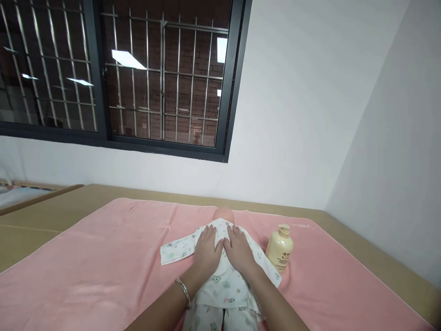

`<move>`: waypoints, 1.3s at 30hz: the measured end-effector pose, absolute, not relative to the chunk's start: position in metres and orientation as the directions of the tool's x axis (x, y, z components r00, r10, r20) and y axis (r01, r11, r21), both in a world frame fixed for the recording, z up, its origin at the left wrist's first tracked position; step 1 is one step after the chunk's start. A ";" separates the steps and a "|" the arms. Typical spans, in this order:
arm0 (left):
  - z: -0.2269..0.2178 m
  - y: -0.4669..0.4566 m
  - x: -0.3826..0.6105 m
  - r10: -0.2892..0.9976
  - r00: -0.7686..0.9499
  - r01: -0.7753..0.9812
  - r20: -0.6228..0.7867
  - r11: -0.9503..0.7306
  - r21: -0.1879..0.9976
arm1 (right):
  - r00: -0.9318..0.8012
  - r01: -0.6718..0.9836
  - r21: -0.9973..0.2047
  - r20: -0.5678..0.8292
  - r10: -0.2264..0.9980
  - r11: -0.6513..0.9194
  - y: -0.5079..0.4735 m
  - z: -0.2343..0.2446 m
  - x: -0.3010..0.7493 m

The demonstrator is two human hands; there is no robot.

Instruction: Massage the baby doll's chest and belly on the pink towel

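A baby doll in a white printed top and trousers (220,294) lies on a pink blanket (113,257), its bald head (223,214) toward the wall. My left hand (208,250) rests flat on the upper part of the top, fingers stretched out. Beside it my right hand (239,250) lies flat too, the two thumbs close together. A silver bangle (183,293) circles my left wrist. One sleeve (177,249) spreads out to the left; the other slants down to the right, near a pale yellow bottle (280,248). The doll's face is not visible.
Under the blanket is a tan padded surface (41,239) reaching the white wall (292,105). Above it, on the left, is a dark-framed window (227,115) with metal bars behind. A wooden-edged bed or crib (31,185) stands at the far left.
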State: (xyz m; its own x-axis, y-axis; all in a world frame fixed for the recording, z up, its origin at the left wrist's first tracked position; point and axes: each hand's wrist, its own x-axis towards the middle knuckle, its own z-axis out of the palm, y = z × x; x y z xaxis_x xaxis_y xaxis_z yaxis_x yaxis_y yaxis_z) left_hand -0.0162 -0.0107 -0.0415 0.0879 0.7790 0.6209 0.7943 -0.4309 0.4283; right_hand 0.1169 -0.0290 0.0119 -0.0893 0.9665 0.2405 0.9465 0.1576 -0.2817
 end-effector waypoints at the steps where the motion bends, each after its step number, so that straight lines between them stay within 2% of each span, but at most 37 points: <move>1: -0.042 -0.009 -0.016 0.751 0.132 0.786 0.647 -0.477 0.394 | -0.107 0.937 -0.300 0.242 0.964 0.180 -0.026 0.010 0.120; 4: -0.042 -0.007 -0.014 0.653 0.226 0.745 0.722 -0.594 0.304 | -0.132 0.928 -0.312 0.242 0.961 0.206 -0.025 0.009 0.120; 6: -0.042 -0.009 -0.014 0.628 0.207 0.744 0.750 -0.599 0.296 | -0.125 0.942 -0.276 0.240 0.963 0.191 -0.031 0.013 0.115; 11: -0.045 -0.011 -0.016 0.721 0.080 0.800 0.688 -0.459 0.387 | -0.114 0.969 -0.187 0.233 0.966 0.160 -0.043 0.019 0.107; 15: -0.044 -0.004 -0.017 0.774 0.117 0.777 0.622 -0.461 0.428 | -0.105 0.948 -0.271 0.229 0.968 0.167 -0.030 0.009 0.118; 20: -0.041 -0.002 -0.019 0.652 0.238 0.669 0.719 -0.647 0.365 | -0.136 0.926 -0.311 0.252 0.958 0.214 -0.025 0.005 0.118; 24: -0.044 -0.008 -0.018 0.592 0.156 0.653 0.791 -0.662 0.367 | -0.147 0.936 -0.262 0.319 0.936 0.236 -0.036 0.010 0.110; 27: -0.045 -0.010 -0.017 0.653 0.106 0.677 0.750 -0.600 0.426 | -0.093 0.941 -0.282 0.316 0.944 0.187 -0.037 0.011 0.109; 32: -0.045 -0.006 -0.016 0.823 0.063 0.720 0.564 -0.429 0.545 | -0.056 0.912 -0.374 0.297 0.953 0.170 -0.024 0.000 0.118; 35: -0.047 -0.003 -0.015 0.858 0.078 0.707 0.507 -0.406 0.578 | -0.058 0.901 -0.397 0.289 0.956 0.175 -0.020 -0.007 0.121; 39: -0.051 -0.001 -0.015 0.863 0.066 0.693 0.500 -0.400 0.600 | -0.057 0.906 -0.387 0.293 0.955 0.173 -0.022 -0.006 0.121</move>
State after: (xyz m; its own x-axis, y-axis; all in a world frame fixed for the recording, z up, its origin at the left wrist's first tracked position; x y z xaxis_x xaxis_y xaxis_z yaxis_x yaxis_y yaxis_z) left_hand -0.0149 -0.0008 -0.0505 0.0656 0.8634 0.5003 0.6932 -0.4000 0.5995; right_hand 0.1207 -0.0215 -0.0061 -0.0574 0.9545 0.2926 0.9059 0.1729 -0.3866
